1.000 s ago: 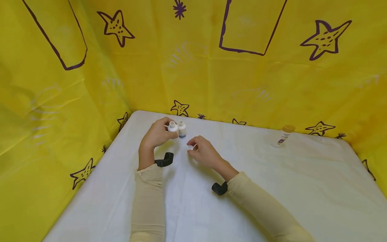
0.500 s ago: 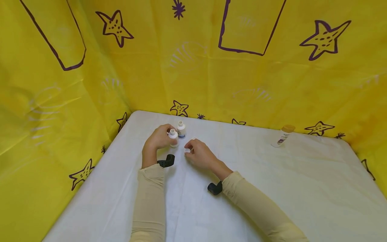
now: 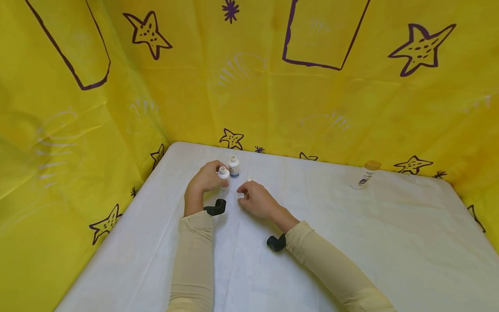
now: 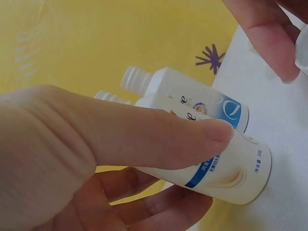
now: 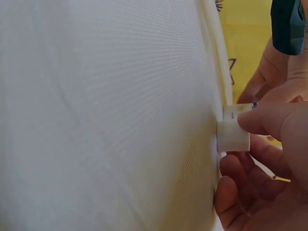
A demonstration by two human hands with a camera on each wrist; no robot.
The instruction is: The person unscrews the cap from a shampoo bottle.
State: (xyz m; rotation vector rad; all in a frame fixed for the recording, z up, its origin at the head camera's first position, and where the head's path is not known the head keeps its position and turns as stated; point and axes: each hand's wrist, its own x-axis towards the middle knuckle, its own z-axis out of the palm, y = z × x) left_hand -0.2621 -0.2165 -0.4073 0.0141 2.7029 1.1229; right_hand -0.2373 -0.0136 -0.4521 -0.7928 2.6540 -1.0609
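Note:
My left hand (image 3: 206, 177) grips a small white bottle (image 3: 224, 179), its threaded neck uncovered. In the left wrist view the thumb lies across this bottle's (image 4: 240, 178) blue-banded label, and its base is at the white cloth. Just behind it stands a second white bottle (image 3: 234, 167) with a blue label patch, also without a cap. Right of the held bottle, my right hand (image 3: 259, 200) pinches a white cap (image 3: 241, 196) between thumb and fingers. The right wrist view has this cap (image 5: 233, 137) low at the cloth. Another white cap (image 3: 251, 179) lies beyond the right fingers.
Far right on the white-covered table (image 3: 351, 251) stands a clear-bottomed bottle with a tan cap (image 3: 372, 165). Yellow curtains (image 3: 249, 99) with starfish drawings rise along the back and sides. Black wrist mounts (image 3: 277, 242) jut from both wrists.
My left hand has brought its bottle down and nearer to me, apart from the second bottle. The right hand has shifted slightly left and nearer; a cap behind its fingers now shows.

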